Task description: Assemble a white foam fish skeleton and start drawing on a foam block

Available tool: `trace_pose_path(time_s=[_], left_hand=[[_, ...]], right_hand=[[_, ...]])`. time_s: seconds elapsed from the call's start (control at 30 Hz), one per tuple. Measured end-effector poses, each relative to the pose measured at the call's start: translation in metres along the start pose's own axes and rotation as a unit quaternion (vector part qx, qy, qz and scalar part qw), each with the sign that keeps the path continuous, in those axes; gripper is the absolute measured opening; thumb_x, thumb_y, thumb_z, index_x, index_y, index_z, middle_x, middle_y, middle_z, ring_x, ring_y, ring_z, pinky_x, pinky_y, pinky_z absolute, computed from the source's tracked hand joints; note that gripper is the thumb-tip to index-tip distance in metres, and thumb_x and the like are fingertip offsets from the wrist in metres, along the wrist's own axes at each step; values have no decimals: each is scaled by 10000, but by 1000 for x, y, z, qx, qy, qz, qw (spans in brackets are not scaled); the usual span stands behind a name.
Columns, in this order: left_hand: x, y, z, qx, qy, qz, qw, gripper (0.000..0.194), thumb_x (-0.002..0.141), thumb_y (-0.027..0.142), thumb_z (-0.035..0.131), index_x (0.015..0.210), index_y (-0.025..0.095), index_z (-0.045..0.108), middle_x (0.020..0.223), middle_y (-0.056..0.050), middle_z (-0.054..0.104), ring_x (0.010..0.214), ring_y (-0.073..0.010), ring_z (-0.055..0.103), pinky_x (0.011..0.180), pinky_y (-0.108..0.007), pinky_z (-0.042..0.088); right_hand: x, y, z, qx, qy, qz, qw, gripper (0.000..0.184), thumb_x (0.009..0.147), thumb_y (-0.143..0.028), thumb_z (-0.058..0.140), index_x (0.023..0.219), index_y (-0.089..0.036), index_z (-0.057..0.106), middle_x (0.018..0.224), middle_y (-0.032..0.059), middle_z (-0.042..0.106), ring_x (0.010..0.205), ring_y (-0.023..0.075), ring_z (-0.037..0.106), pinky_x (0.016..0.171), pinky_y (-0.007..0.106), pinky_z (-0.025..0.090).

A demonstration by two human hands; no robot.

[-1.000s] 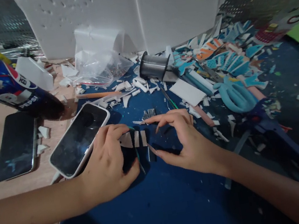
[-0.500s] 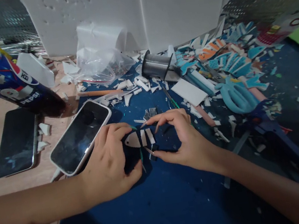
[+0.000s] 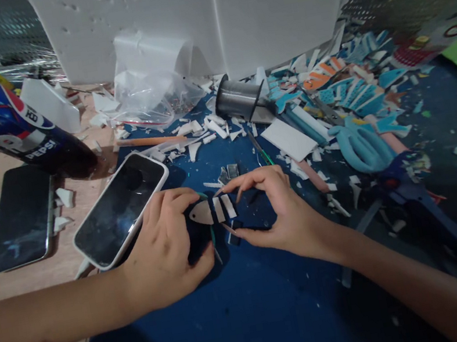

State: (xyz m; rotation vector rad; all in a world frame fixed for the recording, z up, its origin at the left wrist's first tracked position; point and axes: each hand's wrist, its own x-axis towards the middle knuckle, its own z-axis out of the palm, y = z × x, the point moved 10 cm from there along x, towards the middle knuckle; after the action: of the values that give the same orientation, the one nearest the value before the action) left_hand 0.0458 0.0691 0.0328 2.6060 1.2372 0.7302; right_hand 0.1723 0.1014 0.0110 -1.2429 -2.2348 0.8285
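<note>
A small whitish pointed piece with a round hole (image 3: 201,214) lies on the blue mat (image 3: 237,322), beside a white strip (image 3: 218,209) and a second white strip (image 3: 229,205). From the left, my left hand (image 3: 168,240) curves around the pointed piece, thumb and fingers apart. On the other side my right hand (image 3: 277,206) has its thumb and index tips at the two ends of the nearer strip, spread apart. Whether the nails touch it, I cannot tell. A small dark block (image 3: 234,233) sits just below the right thumb tip. Small grey pieces (image 3: 229,172) lie above the strips.
A white-edged phone (image 3: 123,210), a dark phone (image 3: 19,216) and a Pepsi bottle (image 3: 23,139) stand or lie left. Behind are a wire spool (image 3: 237,98), a plastic bag (image 3: 158,98) and white scraps. Right are blue-handled scissors (image 3: 366,147) and a dark blue glue gun (image 3: 425,207).
The nearer strip now tilts slightly and sits a little closer to the pointed piece. Both hands keep almost the same pose; the whole view has shifted slightly.
</note>
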Motion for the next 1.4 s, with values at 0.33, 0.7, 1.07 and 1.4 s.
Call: trace_pose_path(time_s=[0.33, 0.7, 1.07, 1.4], left_hand=[[1, 1, -2, -6, 10, 11, 1000, 380, 859, 198, 506, 1172, 25, 376, 1098, -219, 511, 1031, -338, 514, 835, -520, 483], [0, 2, -1, -3, -3, 11, 1000, 381, 886, 236, 508, 1176, 30, 372, 1104, -221, 512, 1062, -354, 508, 882, -569, 458], [2, -2, 3, -5, -16, -2, 1000, 342, 898, 213, 508, 1167, 43, 384, 1106, -206, 525, 1053, -336, 525, 877, -515, 464], [-1, -2, 2, -20, -23, -10, 999, 379, 868, 253, 525, 1156, 54, 380, 1121, -202, 516, 1079, -345, 512, 878, -502, 461]], right_hand=[[1, -1, -1, 12, 7, -1, 1000, 415, 758, -219, 696, 1004, -275, 367, 1176, 40, 600, 1074, 264, 457, 858, 430, 387], [0, 3, 1, 34, 5, 5, 999, 414, 774, -230, 683, 1033, -283, 364, 1180, 59, 545, 1115, 268, 463, 886, 452, 426], [0, 3, 0, 26, 8, 9, 1000, 433, 752, -237, 693, 1007, -299, 348, 1168, 9, 583, 1088, 257, 437, 872, 412, 377], [-1, 4, -1, 27, 9, 8, 1000, 428, 761, -254, 690, 1016, -298, 349, 1170, 17, 583, 1077, 259, 441, 857, 409, 391]])
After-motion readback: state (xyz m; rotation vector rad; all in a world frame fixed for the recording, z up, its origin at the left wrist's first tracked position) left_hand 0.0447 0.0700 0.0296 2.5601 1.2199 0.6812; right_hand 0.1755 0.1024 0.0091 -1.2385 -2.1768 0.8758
